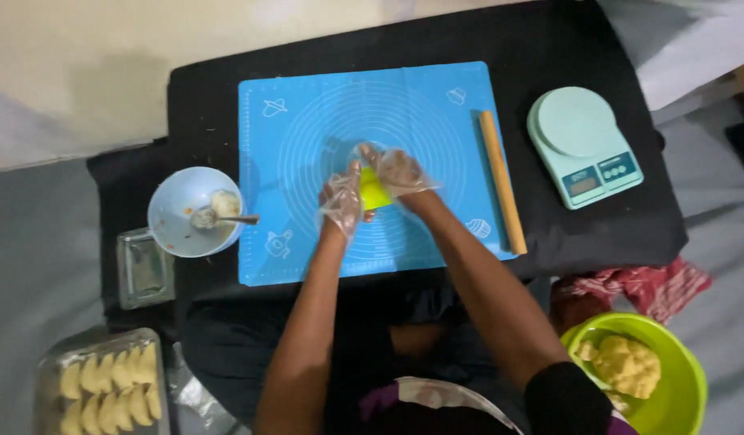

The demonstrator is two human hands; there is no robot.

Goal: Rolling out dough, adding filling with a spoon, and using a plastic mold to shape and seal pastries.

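Both my hands wear thin clear plastic gloves and meet over the middle of a blue silicone baking mat (307,121). Between them sits a small yellow-green plastic mould (374,192). My left hand (342,203) grips its left side and my right hand (397,171) presses on its top and right side. Whether dough lies inside the mould is hidden by my fingers.
A wooden rolling pin (501,182) lies along the mat's right edge, a pale green kitchen scale (582,145) beyond it. Left of the mat: a light blue bowl (172,201) with filling and a spoon (227,218), and a small glass container (145,268). A foil tray (49,362) of folded pastries sits at bottom left. At bottom right is a green bowl (686,379) of dough.
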